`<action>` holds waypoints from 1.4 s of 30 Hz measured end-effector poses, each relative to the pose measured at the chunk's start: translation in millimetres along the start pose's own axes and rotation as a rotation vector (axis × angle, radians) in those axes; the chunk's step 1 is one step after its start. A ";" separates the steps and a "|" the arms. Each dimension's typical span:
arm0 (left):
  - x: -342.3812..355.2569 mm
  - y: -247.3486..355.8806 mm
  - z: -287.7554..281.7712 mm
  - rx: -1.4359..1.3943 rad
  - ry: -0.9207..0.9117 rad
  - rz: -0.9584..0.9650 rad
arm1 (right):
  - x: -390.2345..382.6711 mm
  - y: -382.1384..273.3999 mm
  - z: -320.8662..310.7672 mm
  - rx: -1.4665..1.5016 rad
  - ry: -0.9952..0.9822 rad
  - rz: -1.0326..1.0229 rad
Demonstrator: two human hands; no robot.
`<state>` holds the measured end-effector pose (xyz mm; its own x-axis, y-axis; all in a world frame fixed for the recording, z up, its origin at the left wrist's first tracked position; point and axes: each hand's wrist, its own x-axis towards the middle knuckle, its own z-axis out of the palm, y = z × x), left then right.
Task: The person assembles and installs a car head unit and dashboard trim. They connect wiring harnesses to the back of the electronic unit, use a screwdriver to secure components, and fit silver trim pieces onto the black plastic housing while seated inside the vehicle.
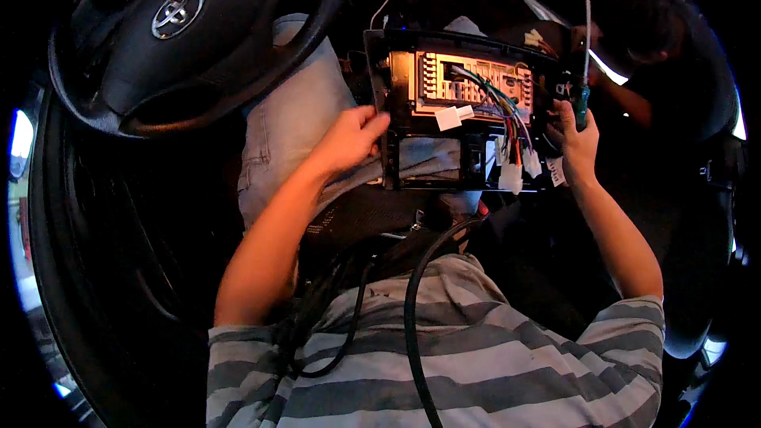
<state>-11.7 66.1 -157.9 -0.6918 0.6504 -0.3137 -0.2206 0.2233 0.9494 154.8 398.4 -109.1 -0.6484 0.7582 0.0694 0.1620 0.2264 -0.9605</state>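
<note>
A car stereo (404, 83) in a black plastic frame (428, 185) rests over my legs, its lit metal back facing me. A bundle of coloured wires (498, 99) runs out of it to several white plug connectors (510, 177). Another white connector (449, 117) lies against its back. My left hand (349, 141) is closed at the frame's left edge, fingers curled on it. At the right edge, my right hand (576, 141) is closed around a screwdriver (583, 108) with a green handle, its shaft pointing up. Part of the right fingers is hidden behind the frame.
The steering wheel (143, 123) stands at the upper left, near my left leg. Another person's arm (622, 101) reaches in from the right. A thin white cable (388, 1) hangs beyond the stereo, and a thick black cable (411, 309) crosses my lap.
</note>
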 end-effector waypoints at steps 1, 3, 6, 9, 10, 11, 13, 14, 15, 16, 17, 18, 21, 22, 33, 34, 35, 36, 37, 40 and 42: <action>-7.9 1.1 0.3 0.088 -0.076 -0.010 | -2.4 3.1 -1.0 -0.023 -0.017 0.049; -12.4 -5.0 -2.4 0.171 -0.139 0.031 | -0.7 11.0 -3.4 -0.027 -0.060 0.132; -11.1 -2.5 0.8 0.220 -0.101 0.023 | -2.4 6.7 -1.8 -0.002 -0.065 0.165; -4.4 -10.2 0.7 0.254 -0.087 0.004 | 9.5 19.3 -10.3 -0.181 -0.075 0.052; -3.0 -12.2 -0.8 0.254 -0.084 0.002 | 9.9 19.4 -9.5 -0.210 -0.063 0.048; -0.5 -12.3 -1.3 0.209 -0.097 -0.005 | 10.3 20.8 -8.8 -0.212 -0.063 0.048; -0.9 -12.6 -1.6 0.161 -0.108 -0.012 | 10.7 25.6 -7.5 -0.186 -0.041 0.039; -3.6 -7.4 -1.6 0.139 -0.115 -0.020 | 11.3 28.3 -7.7 -0.184 -0.043 0.037; -5.1 -4.4 -2.0 0.117 -0.121 -0.029 | 11.3 31.3 -9.2 -0.169 -0.058 0.065; -4.6 -4.7 -2.7 0.118 -0.118 -0.029 | 10.8 32.3 -9.6 -0.154 -0.072 0.092; -5.9 -6.4 -3.2 0.108 -0.112 -0.008 | 7.4 29.7 -7.1 -0.152 -0.074 0.090; -7.1 -7.0 -4.1 0.098 -0.106 0.013 | 3.6 25.6 -3.4 -0.112 -0.076 0.120; -10.0 -6.2 -7.8 0.090 -0.112 0.055 | -7.3 10.3 10.5 -0.044 -0.056 0.169; -10.6 -7.0 -8.3 0.088 -0.110 0.051 | -8.9 7.9 13.8 -0.014 -0.032 0.183; -19.3 12.2 -2.0 0.437 0.078 0.153 | -5.5 28.8 8.5 -0.063 0.031 0.114; -21.1 15.0 -4.2 0.444 0.086 0.153 | -6.1 28.2 8.2 -0.096 0.029 0.104; -20.5 18.5 -3.5 0.460 0.072 0.167 | -3.6 35.9 6.3 -0.085 0.060 0.102; -20.7 21.2 -2.7 0.477 0.058 0.182 | -1.4 41.9 4.4 -0.076 0.065 0.090; -21.2 22.1 -2.0 0.484 0.062 0.197 | 0.1 47.0 2.5 -0.170 0.099 -0.002; -16.6 26.0 -0.9 0.340 0.095 0.286 | -15.4 28.5 23.1 -0.018 0.146 -0.093; -25.9 38.6 -5.0 0.470 0.147 0.313 | -31.5 1.8 33.3 -0.203 0.169 -0.028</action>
<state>-5.7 54.3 -113.1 -0.7707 0.6369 0.0180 0.3152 0.3565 0.8795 150.7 354.5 -122.1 -0.5237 0.8376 0.1556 0.3027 0.3537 -0.8850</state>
